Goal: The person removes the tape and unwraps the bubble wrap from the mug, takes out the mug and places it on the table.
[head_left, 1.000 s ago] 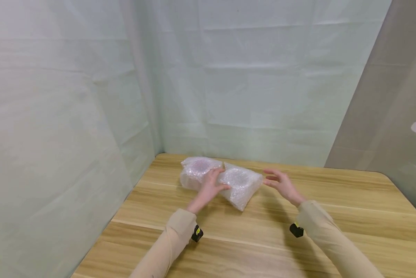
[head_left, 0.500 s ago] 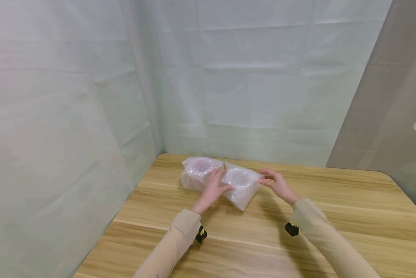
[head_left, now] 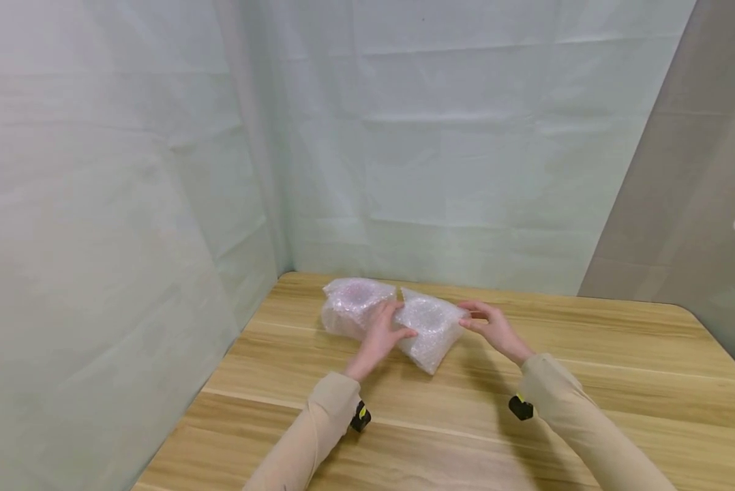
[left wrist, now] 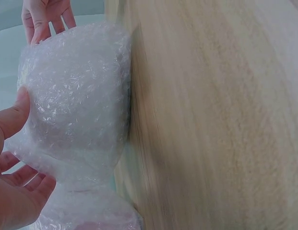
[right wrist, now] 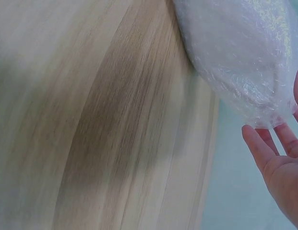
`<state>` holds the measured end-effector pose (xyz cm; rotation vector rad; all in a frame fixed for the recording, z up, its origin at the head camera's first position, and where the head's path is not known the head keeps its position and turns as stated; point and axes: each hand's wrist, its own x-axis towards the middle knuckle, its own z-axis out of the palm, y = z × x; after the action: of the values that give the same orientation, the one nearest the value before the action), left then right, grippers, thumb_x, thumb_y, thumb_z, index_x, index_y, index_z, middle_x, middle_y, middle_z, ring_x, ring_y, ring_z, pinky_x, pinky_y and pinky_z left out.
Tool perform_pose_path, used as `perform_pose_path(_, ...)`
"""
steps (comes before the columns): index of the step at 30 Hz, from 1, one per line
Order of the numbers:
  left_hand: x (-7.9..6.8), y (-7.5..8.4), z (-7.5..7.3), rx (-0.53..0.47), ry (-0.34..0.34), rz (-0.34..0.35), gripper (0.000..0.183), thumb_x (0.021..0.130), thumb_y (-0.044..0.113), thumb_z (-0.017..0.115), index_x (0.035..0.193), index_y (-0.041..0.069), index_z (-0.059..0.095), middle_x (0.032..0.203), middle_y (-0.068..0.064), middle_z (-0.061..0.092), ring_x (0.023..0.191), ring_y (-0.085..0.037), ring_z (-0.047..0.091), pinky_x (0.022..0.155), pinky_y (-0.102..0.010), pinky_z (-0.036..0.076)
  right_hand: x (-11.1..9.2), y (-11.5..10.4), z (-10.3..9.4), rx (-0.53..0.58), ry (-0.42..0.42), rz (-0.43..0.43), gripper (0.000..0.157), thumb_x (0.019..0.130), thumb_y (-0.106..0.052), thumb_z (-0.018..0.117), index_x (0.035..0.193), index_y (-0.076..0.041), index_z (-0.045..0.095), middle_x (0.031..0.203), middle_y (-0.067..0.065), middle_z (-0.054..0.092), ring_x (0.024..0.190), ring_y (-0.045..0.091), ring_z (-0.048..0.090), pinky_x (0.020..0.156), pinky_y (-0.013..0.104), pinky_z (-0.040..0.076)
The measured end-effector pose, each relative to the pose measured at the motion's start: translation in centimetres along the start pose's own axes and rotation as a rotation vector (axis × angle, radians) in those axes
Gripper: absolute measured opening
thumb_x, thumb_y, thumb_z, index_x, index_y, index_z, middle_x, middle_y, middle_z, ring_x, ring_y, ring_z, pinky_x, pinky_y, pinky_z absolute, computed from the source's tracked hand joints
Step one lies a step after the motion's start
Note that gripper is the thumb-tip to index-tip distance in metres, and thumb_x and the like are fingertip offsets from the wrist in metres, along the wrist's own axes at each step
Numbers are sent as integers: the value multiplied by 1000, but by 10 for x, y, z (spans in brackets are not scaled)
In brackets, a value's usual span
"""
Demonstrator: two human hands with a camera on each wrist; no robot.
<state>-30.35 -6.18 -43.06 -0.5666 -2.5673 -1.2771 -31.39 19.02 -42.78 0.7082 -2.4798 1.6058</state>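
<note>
Two bubble-wrapped packages lie side by side near the back of the table, in the head view. My left hand (head_left: 376, 343) holds the left end of the right-hand bubble-wrapped package (head_left: 431, 334), thumb on one side and fingers on the other, as the left wrist view shows. At the opposite end, my right hand (head_left: 496, 334) pinches the wrap's edge; in the right wrist view its fingers (right wrist: 259, 146) lie against the loose corner. The left-hand bubble-wrapped package (head_left: 345, 315) shows a pinkish tint and sits beside my left hand, partly covered by it. What is inside the wrap is hidden.
The wood-grain table (head_left: 441, 450) has a pale curtain (head_left: 466, 170) behind it and another along its left side. A taupe panel (head_left: 668, 204) hangs at the right. Small black devices (head_left: 521, 408) are strapped under both wrists.
My right hand has moved left onto the package's right edge, where its fingers now close. My left hand has shifted slightly right, and a gap has widened between the two packages.
</note>
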Motion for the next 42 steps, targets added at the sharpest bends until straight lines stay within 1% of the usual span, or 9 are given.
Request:
perform_pose_path(1, 0, 0, 1, -4, -1, 2, 66, 71, 24, 74, 124, -4, 45, 125, -20, 44, 115, -31, 38, 97, -43, 30, 0, 5, -1, -4, 3, -2, 38, 85, -9, 63, 118, 7, 53, 119, 24, 51, 105, 42, 46, 82, 48, 43)
perform_pose_path(2, 0, 0, 1, -5, -1, 6, 66, 71, 24, 74, 124, -4, 45, 125, -20, 44, 115, -32, 39, 97, -43, 30, 0, 6, -2, -8, 4, -1, 38, 85, -9, 63, 118, 7, 53, 118, 24, 51, 105, 42, 47, 82, 47, 43)
perform_pose_path(10, 1, 5, 7, -2, 0, 25, 62, 71, 23, 75, 120, -2, 48, 121, -16, 47, 114, -30, 41, 97, -40, 31, -8, 6, -9, -30, 10, -14, 36, 86, -9, 62, 117, 7, 54, 116, 23, 53, 102, 42, 48, 79, 46, 45)
perform_pose_path(16, 2, 7, 15, 7, -14, 52, 62, 70, 26, 75, 120, -2, 49, 118, -14, 49, 108, -28, 45, 94, -35, 35, -17, 7, -16, -22, 12, 28, 36, 86, -12, 63, 117, 4, 55, 115, 21, 54, 104, 42, 47, 80, 48, 44)
perform_pose_path(22, 5, 9, 16, 7, -9, 58, 62, 69, 25, 76, 119, -1, 51, 114, -10, 51, 104, -23, 47, 90, -32, 38, -19, 7, -22, -38, -2, 40, 38, 86, -17, 63, 118, 2, 56, 115, 18, 55, 105, 40, 47, 80, 47, 44)
perform_pose_path(29, 7, 10, 19, 16, -20, 70, 61, 68, 28, 77, 116, 0, 54, 109, -8, 53, 95, -19, 49, 83, -29, 42, -24, 7, -28, -6, -11, 49, 36, 85, -13, 63, 116, 4, 56, 116, 20, 54, 104, 40, 48, 81, 44, 44)
perform_pose_path(32, 9, 11, 21, 17, -28, 67, 61, 67, 30, 78, 115, 1, 55, 108, -9, 54, 95, -19, 50, 82, -29, 42, -26, 6, -31, -13, -9, 53, 35, 85, -12, 63, 115, 4, 56, 117, 20, 53, 104, 39, 48, 80, 42, 44)
perform_pose_path(39, 10, 15, 24, 43, -37, 64, 60, 66, 34, 78, 113, 4, 56, 104, -2, 54, 94, -17, 51, 80, -26, 42, -30, 5, -37, -16, -12, 69, 35, 85, -14, 64, 114, 3, 57, 119, 22, 51, 105, 40, 47, 81, 45, 44)
perform_pose_path(42, 11, 17, 26, 45, -43, 74, 61, 66, 35, 78, 113, 4, 56, 104, -2, 54, 93, -15, 51, 80, -25, 42, -33, 5, -40, -20, -8, 73, 34, 85, -14, 64, 113, 3, 57, 120, 22, 51, 105, 40, 46, 80, 44, 44)
